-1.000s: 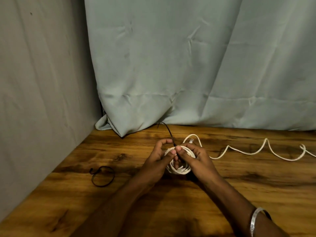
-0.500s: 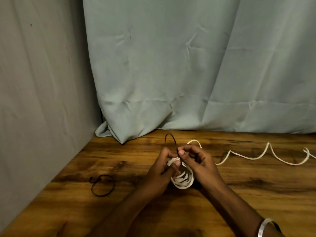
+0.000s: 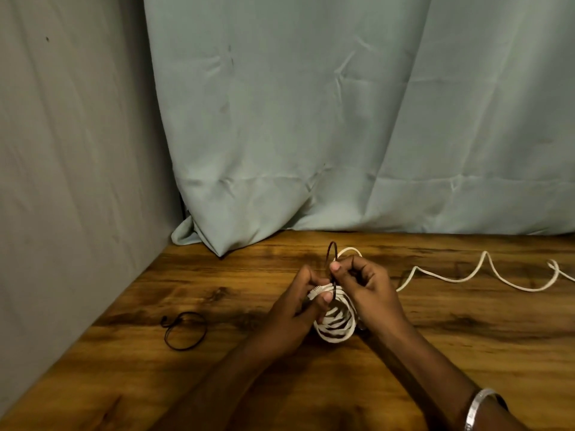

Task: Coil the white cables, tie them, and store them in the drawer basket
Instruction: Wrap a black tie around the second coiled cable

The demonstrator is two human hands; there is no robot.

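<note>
A coiled white cable [image 3: 336, 325] stands on edge on the wooden table [image 3: 466, 353] between my hands. My left hand [image 3: 295, 309] grips the coil's top with its white plug end under the thumb. My right hand [image 3: 364, 284] pinches a thin dark tie [image 3: 331, 253] that loops up above the coil and runs down around it. A second white cable [image 3: 485, 269] lies uncoiled in waves to the right, near the curtain. No drawer basket is in view.
Another dark tie loop [image 3: 185, 331] lies on the table to the left. A grey wall [image 3: 71, 181] bounds the table's left side and a pale curtain [image 3: 342, 119] hangs along its back edge. A metal bangle [image 3: 480, 405] sits on my right wrist.
The coil has turned from lying flatter to standing on edge. The dark tie, earlier trailing toward the curtain, now stands as a loop above the coil, pinched by my right hand.
</note>
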